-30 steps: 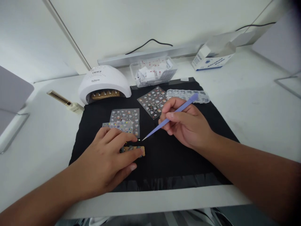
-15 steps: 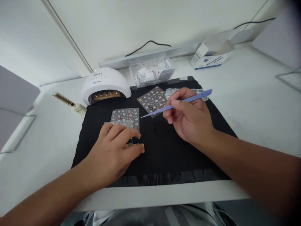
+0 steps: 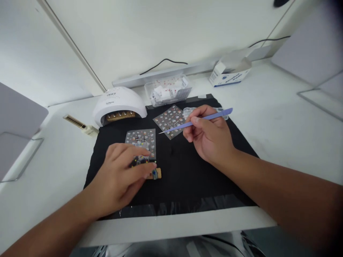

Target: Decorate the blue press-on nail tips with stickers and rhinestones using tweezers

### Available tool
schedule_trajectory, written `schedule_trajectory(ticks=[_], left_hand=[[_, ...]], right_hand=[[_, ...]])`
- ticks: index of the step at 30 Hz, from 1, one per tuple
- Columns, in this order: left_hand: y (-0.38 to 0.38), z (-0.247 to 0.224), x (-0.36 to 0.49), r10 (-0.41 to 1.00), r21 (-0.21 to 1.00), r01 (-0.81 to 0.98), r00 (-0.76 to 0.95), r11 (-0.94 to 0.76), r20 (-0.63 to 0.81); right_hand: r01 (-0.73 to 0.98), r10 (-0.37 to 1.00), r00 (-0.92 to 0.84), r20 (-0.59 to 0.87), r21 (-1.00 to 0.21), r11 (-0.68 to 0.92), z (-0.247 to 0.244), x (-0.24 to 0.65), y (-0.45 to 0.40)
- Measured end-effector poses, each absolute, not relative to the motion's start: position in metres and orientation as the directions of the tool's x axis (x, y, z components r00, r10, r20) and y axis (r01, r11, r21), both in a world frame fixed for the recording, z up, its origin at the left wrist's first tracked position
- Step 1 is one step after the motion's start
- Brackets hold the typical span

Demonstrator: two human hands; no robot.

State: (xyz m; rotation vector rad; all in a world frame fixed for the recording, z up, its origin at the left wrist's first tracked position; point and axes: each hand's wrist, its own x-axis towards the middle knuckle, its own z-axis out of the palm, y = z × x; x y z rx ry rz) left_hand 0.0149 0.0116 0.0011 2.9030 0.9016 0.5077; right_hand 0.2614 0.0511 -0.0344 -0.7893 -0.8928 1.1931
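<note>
My right hand (image 3: 210, 132) pinches purple tweezers (image 3: 184, 125), their pale pointed tip aimed left above the black cloth. My left hand (image 3: 120, 175) hovers low at the left, thumb and index finger apart, with nothing visible between them. Beside its thumb lies a small wooden-coloured block (image 3: 159, 173) bearing a bluish, shiny piece; whether the thumb touches it I cannot tell. Partly covered by the left fingers is a clear sticker sheet (image 3: 144, 135), with a dark, colour-dotted sheet (image 3: 139, 160) under the hand. Another sticker sheet (image 3: 171, 119) lies farther back, near the tweezers' tip.
A white nail lamp (image 3: 119, 101) stands back left, a gold-capped bottle (image 3: 80, 125) lying beside it. Behind the cloth (image 3: 182, 178) are a clear bin of packets (image 3: 168, 89) and an open carton (image 3: 230, 75). A clear case (image 3: 187, 111) sits partly behind my right hand.
My left hand has shifted left, and its thumb has come off the end of the block, uncovering the bluish piece. My right hand keeps the tweezers in nearly the same pose. The view has shifted slightly.
</note>
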Motion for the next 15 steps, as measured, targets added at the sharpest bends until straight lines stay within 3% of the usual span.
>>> schedule_trajectory(ticks=[5, 7, 11, 15], left_hand=[[0.046, 0.000, -0.025, 0.739, 0.340, 0.667, 0.514, -0.663, 0.435], [0.062, -0.007, -0.037, 0.792, 0.407, 0.688, 0.442, -0.600, 0.421], [0.077, -0.024, -0.041, 0.846, 0.460, 0.711, 0.430, -0.532, 0.314], [0.077, -0.034, -0.035, 0.826, 0.431, 0.707, 0.516, -0.560, 0.228]], right_hand=[[-0.416, 0.977, 0.111, 0.181, -0.884, 0.211, -0.040, 0.261, 0.053], [-0.394, 0.973, 0.111, 0.204, -0.890, 0.231, -0.042, 0.260, 0.053], [-0.309, 0.959, 0.097, 0.265, -0.908, 0.282, -0.043, 0.260, 0.053], [-0.205, 0.946, 0.074, 0.316, -0.923, 0.325, -0.044, 0.259, 0.053]])
